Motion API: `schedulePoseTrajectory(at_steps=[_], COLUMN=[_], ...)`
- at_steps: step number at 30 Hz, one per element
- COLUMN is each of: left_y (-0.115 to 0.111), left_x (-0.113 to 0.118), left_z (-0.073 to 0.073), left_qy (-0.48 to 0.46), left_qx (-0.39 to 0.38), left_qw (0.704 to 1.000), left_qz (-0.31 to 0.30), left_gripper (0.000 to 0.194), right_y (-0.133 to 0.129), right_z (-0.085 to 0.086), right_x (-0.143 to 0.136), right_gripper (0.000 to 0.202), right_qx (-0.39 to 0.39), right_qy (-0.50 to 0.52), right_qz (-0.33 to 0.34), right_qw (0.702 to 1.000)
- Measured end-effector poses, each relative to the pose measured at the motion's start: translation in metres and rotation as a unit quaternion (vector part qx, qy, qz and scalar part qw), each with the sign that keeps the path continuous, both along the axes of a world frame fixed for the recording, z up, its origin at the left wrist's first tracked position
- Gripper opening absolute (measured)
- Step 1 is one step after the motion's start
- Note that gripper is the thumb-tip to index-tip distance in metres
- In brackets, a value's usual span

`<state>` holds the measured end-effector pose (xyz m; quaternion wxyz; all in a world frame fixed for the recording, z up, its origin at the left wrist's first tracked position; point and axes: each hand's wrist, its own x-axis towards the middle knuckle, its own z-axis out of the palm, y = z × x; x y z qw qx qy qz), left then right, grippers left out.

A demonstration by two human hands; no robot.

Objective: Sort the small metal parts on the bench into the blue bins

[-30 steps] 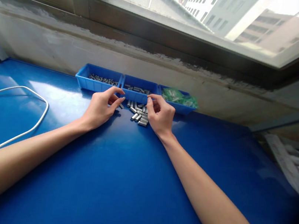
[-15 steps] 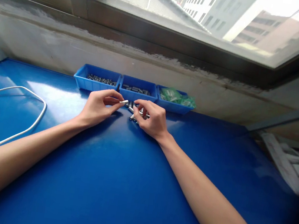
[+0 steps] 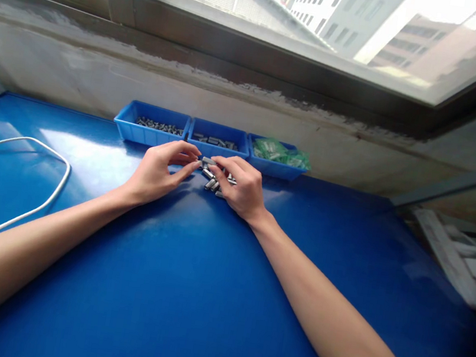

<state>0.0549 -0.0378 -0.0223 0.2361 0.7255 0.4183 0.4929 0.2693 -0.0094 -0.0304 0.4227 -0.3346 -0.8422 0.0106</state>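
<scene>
My left hand (image 3: 163, 168) is pinched at its fingertips beside a small pile of metal pieces; what it holds, if anything, is too small to make out. Just right of it, my right hand (image 3: 241, 186) grips a short silvery metal piece (image 3: 208, 161) between thumb and fingers, with the piece's free end pointing at the left fingertips. Several more metal pieces (image 3: 212, 184) lie on the blue table (image 3: 185, 290) under and beside my right hand, which partly hides them.
Three blue bins stand in a row behind my hands: the left bin (image 3: 150, 137) and middle bin (image 3: 217, 153) hold small metal parts, the right bin (image 3: 269, 167) green plastic bags. A white cable (image 3: 54, 194) curves over the table's left side, below a window.
The pale metal piece at my left fingertips no longer shows there. My right hand has lifted a piece from the pile towards my left hand. The view has shifted slightly.
</scene>
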Motion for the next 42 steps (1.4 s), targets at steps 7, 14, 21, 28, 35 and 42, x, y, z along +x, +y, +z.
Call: schedulePoseTrajectory(at_steps=[7, 14, 21, 28, 35, 42], left_y=[0.003, 0.003, -0.003, -0.003, 0.001, 0.001], left_x=[0.001, 0.000, 0.001, -0.001, 0.000, 0.001], left_z=[-0.006, -0.011, -0.002, -0.005, -0.010, -0.007], left_qy=[0.226, 0.280, 0.271, 0.261, 0.257, 0.272], left_qx=[0.105, 0.119, 0.168, 0.134, 0.122, 0.087], left_qw=[0.968, 0.949, 0.938, 0.945, 0.950, 0.954], left_qz=[-0.033, -0.081, -0.136, -0.147, -0.130, -0.089], left_gripper=[0.032, 0.034, 0.027, 0.024, 0.017, 0.014], right_y=[0.007, 0.016, 0.016, 0.014, 0.011, 0.010], right_z=[-0.001, -0.003, -0.003, -0.001, 0.002, 0.002], right_x=[0.003, 0.006, 0.005, 0.003, 0.001, 0.001], right_gripper=[0.036, 0.038, 0.038, 0.035, 0.030, 0.031], right_qx=[-0.036, -0.071, -0.110, -0.117, -0.138, -0.139], right_qy=[0.104, 0.131, 0.114, 0.112, 0.121, 0.125], right_qz=[-0.137, -0.237, -0.218, -0.199, -0.179, -0.170], right_qw=[0.984, 0.960, 0.963, 0.966, 0.967, 0.968])
